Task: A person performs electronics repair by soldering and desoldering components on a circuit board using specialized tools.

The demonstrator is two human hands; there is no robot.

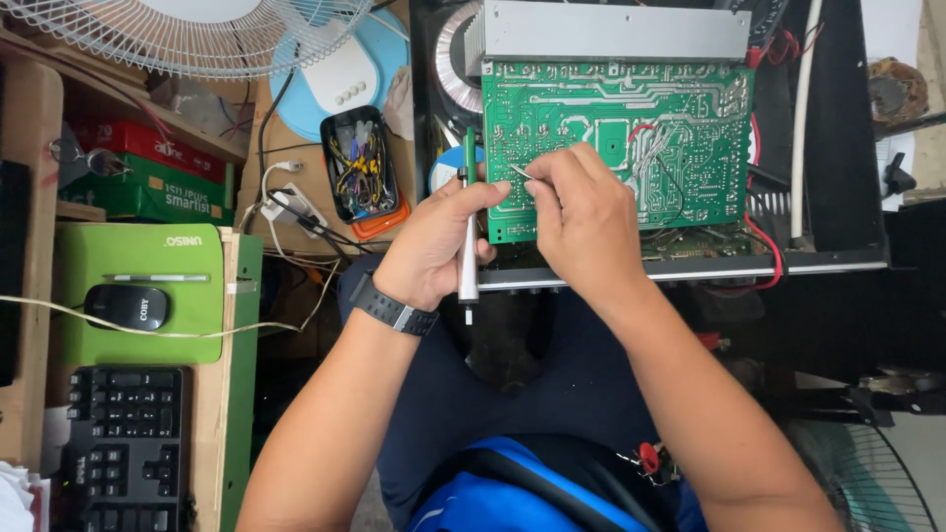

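A green circuit board [611, 128] stands tilted up inside an open black chassis [690, 268], under a grey metal heat sink [611, 32]. My left hand [434, 246], with a black watch on the wrist, grips a slim silver and green pen-shaped tool [468, 246] held upright at the board's left edge. My right hand [581, 212] pinches a thin metal piece [520, 171], pointed at the board's lower left part. The two hands touch each other in front of the board.
A round coil [453, 59] sits left of the heat sink. A black tray of small parts [360, 163] and a white fan [187, 34] lie at the left. On the desk there are a green mat [128, 261], a mouse [126, 305] and a keyboard [123, 448]. Red wires [774, 246] run along the chassis.
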